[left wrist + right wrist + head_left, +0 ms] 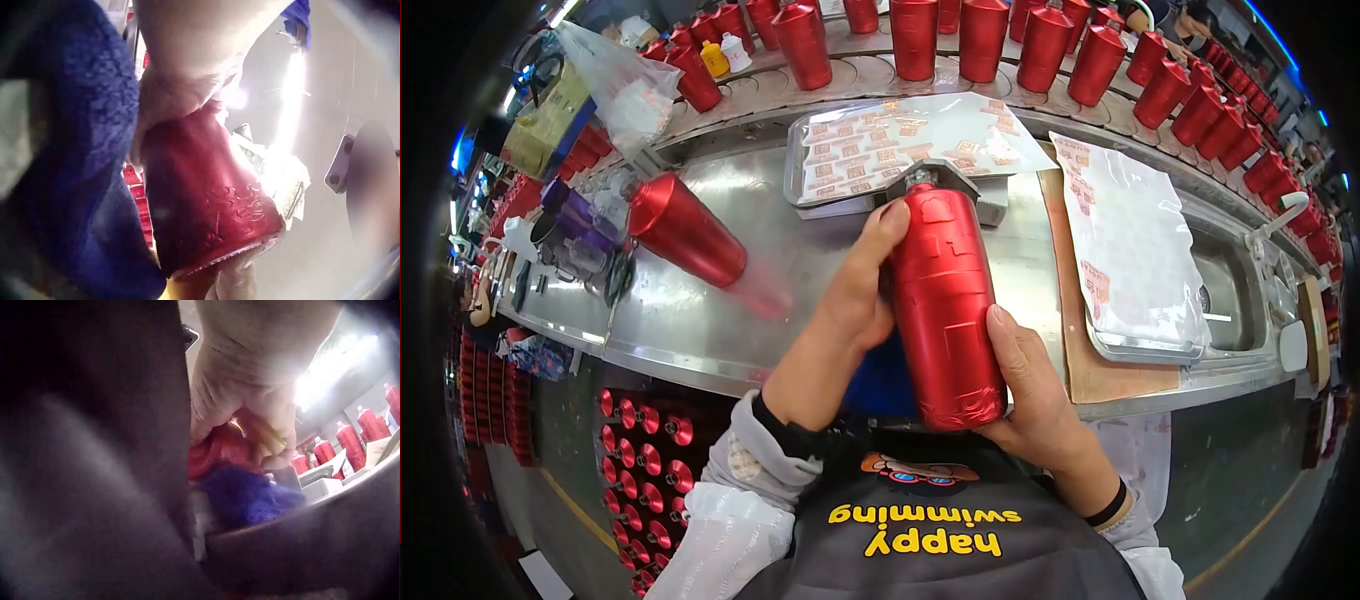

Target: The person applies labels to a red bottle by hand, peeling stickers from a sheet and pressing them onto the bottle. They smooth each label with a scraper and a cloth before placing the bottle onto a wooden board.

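Observation:
Both hands hold a red metallic bottle with embossed blocks, tilted in front of the body, its neck away from the person. My left hand grips it near the shoulder, thumb along the side, other fingers hidden behind. Lower down, my right hand grips the base end with the thumb on the side and fingers beneath. The bottle's bottom edge shows crinkled marks. In the left wrist view the red bottle spans the middle beside a blue cloth. Blue cloth also lies below the right hand.
Another red bottle stands on the steel counter at left. Paper-covered trays lie behind and at right, near a sink. A curved conveyor carries several red bottles. More bottles are stacked below left.

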Demonstrator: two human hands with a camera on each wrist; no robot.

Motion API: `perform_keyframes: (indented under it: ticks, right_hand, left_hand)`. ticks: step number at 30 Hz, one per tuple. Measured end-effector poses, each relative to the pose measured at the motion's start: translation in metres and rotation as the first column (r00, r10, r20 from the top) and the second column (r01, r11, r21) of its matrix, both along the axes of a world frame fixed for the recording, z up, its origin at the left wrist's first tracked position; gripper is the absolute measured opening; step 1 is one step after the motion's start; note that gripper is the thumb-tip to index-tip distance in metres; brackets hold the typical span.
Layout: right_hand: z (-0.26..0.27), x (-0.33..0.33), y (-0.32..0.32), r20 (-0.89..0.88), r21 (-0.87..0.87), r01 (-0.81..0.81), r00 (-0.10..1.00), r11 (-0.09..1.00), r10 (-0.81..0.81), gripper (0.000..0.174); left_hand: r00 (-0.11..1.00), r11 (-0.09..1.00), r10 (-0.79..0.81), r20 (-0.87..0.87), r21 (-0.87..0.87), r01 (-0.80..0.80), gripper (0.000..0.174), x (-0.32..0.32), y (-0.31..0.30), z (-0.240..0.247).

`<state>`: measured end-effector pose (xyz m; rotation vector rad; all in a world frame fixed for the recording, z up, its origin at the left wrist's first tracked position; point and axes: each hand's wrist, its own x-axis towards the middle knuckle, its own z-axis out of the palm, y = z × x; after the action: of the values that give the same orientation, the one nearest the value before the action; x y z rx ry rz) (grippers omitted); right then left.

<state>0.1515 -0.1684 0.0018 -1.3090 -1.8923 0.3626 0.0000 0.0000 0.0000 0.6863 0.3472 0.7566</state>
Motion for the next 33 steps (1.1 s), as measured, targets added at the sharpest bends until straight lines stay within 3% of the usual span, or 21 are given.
perform_keyframes:
  ticks: [2,8,15,16,19,21,22,25,28,31,33]
  right_hand:
    - [-0.001,-0.003,-0.003,0.011,-0.020,0.007,1.000,1.000,-0.007,0.104]
    - [-0.006,-0.018,-0.004,-0.057,0.013,0.004,0.998,1.000,-0.003,0.102]
    - [-0.004,-0.009,0.009,0.064,0.047,0.062,0.996,0.997,-0.065,0.105]
    - [0.002,-0.007,0.009,-0.020,0.036,0.030,0.999,0.999,-0.030,0.091]
    - [0.024,0.039,0.006,0.162,-0.182,0.070,0.986,0.981,-0.040,0.070]
    - [0.020,0.096,0.026,0.412,-0.134,0.305,0.882,0.943,-0.227,0.046]
    - [0.025,0.124,0.049,0.642,-0.229,0.477,0.729,0.849,-0.237,0.037]
    - [0.009,0.185,0.106,0.838,-0.262,0.725,0.498,0.637,-0.222,0.053]
    - [-0.005,0.205,0.136,0.838,-0.398,0.684,0.542,0.611,-0.061,0.049]
    - [-0.004,0.214,0.121,0.850,-0.425,0.700,0.526,0.573,-0.012,0.048]
    - [-0.003,0.240,0.104,0.884,-0.371,0.754,0.465,0.541,-0.042,0.044]
  left_hand:
    - [0.998,0.997,0.051,-0.024,-0.052,-0.052,0.049,-0.001,-0.010,-0.006]
    - [0.984,0.999,-0.017,-0.178,-0.042,0.009,0.042,-0.014,-0.009,0.002]
    - [0.976,0.992,-0.021,-0.215,0.114,0.046,0.039,0.002,0.014,0.006]
    - [0.973,0.990,-0.010,-0.233,0.136,0.043,0.042,0.001,0.016,0.006]
    - [0.943,0.971,0.059,-0.329,0.237,0.022,0.049,-0.004,0.013,0.007]
    - [0.950,0.971,0.031,-0.312,0.233,0.045,0.057,-0.007,0.012,0.003]
    - [0.950,0.972,0.037,-0.309,0.231,0.037,0.057,-0.008,0.011,0.000]
    - [0.952,0.972,0.044,-0.302,0.233,0.029,0.056,-0.007,0.017,-0.012]
    - [0.944,0.952,0.106,-0.313,0.305,-0.006,0.060,-0.006,0.011,-0.014]
    - [0.930,0.949,0.196,-0.310,0.299,-0.101,0.061,-0.002,0.007,-0.016]
    - [0.953,0.971,0.120,-0.279,0.232,-0.054,0.056,-0.006,0.008,-0.015]
